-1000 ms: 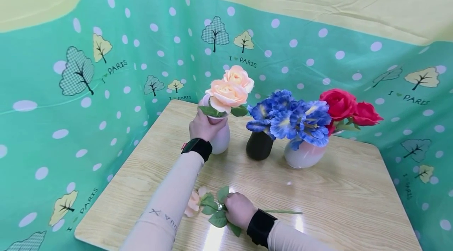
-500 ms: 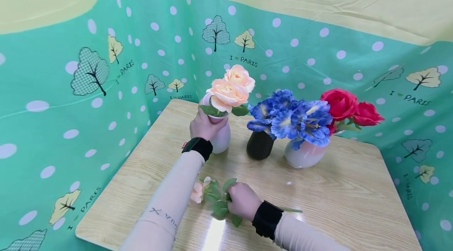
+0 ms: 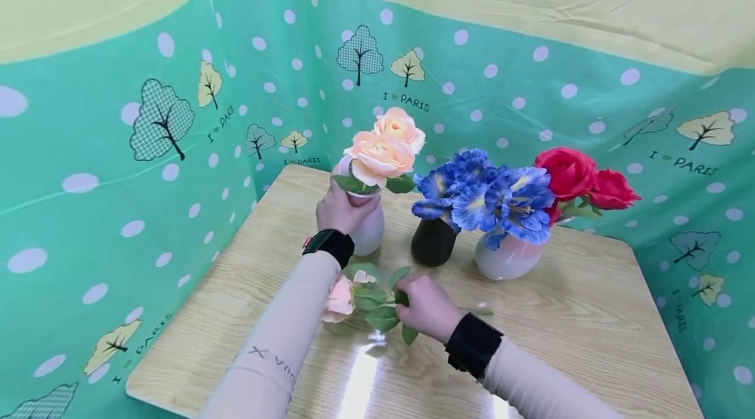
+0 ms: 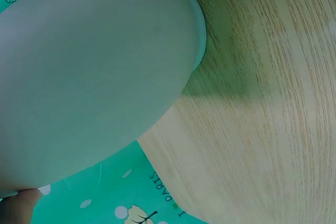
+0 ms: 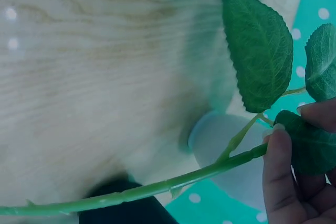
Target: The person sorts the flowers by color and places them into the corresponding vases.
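In the head view my left hand (image 3: 345,209) grips the neck of a pale white vase (image 3: 368,235) standing on the table. Peach roses (image 3: 383,155) with green leaves rise from its mouth. The vase body (image 4: 100,82) fills much of the left wrist view, with one fingertip at the lower left corner. My right hand (image 3: 427,306) holds a single peach rose (image 3: 339,301) by its leafy stem, bloom toward the left. The right wrist view shows fingers (image 5: 281,177) pinching the green stem (image 5: 152,188) and a leaf. My left forearm partly covers that bloom.
Right of the white vase stand a black vase (image 3: 433,243) with blue flowers (image 3: 483,193) and a round pink-and-white vase (image 3: 508,260) with red roses (image 3: 566,173). The wooden table (image 3: 560,340) has rounded corners. A green patterned cloth (image 3: 283,98) surrounds it.
My right hand has lifted the single rose off the tabletop and carried it away from me and slightly right. My left hand and the white vase have stayed in place.
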Demonstrator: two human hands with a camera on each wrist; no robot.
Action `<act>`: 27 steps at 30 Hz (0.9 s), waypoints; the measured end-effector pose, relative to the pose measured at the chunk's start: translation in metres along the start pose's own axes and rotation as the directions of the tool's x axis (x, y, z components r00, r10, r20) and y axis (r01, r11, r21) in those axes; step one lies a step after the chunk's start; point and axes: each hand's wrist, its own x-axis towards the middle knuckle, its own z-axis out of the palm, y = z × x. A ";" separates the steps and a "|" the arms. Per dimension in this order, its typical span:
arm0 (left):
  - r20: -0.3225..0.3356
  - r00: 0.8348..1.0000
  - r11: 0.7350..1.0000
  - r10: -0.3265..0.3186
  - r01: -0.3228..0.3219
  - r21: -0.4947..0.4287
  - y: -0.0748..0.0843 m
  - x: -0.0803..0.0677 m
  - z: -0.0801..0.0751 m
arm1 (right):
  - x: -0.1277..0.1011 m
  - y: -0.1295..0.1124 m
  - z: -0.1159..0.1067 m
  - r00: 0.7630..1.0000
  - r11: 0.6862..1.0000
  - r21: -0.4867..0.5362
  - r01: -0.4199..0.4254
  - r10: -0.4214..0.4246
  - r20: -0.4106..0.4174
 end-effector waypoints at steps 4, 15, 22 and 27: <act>0.001 1.000 1.000 0.016 -0.016 0.006 -0.001 0.000 -0.001 | 0.004 0.003 -0.018 0.998 1.000 -0.002 -0.010 0.010 -0.056; 0.011 0.998 0.998 0.061 -0.061 0.035 -0.005 0.003 -0.003 | 0.021 -0.009 -0.068 0.985 0.988 0.139 -0.061 0.082 -0.153; -0.019 0.997 0.991 0.079 -0.076 0.114 -0.003 0.004 -0.001 | 0.023 -0.019 -0.089 0.956 0.959 0.271 -0.083 0.154 -0.252; 0.010 1.000 0.999 0.024 -0.024 0.045 0.000 0.002 -0.001 | 0.022 -0.026 -0.101 0.899 0.960 0.279 -0.031 0.149 -0.412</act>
